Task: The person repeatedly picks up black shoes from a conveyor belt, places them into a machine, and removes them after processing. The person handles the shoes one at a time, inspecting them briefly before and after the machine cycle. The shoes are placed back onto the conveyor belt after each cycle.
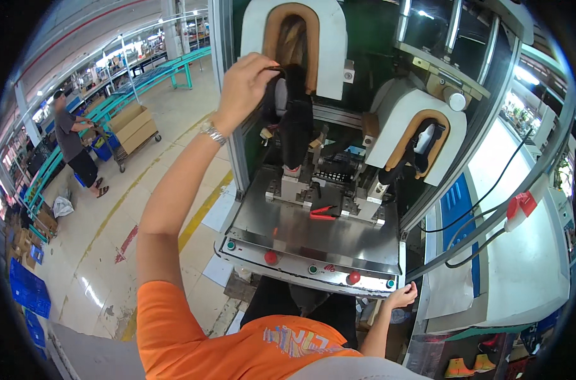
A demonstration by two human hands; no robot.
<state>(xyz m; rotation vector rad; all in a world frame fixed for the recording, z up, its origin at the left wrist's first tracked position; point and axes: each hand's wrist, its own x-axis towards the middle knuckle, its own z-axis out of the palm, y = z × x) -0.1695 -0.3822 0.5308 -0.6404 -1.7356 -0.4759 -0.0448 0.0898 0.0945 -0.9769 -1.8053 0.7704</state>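
Note:
My left hand [243, 88] is raised with bent fingers, pinching the top edge of a black shoe upper [295, 126]. The upper stands on the left post of a machine, with a grey-white lining showing at its opening. Just above it is a white housing [332, 50] with a brown padded arch. Down at the right front corner of the machine, my right hand [400, 297] has its fingers curled in, beside a green button [390, 283]. Nothing shows in that hand. A second black upper [421, 149] with a pale lining sits in the right padded arch [451, 126].
A red-handled tool [322, 213] lies on the steel machine bed [281, 231]. Red and green buttons line the front panel [288, 263]. On the left a person [72, 136] stands by a cart with a cardboard box [132, 126]. Cables and a red-white connector [521, 208] hang at right.

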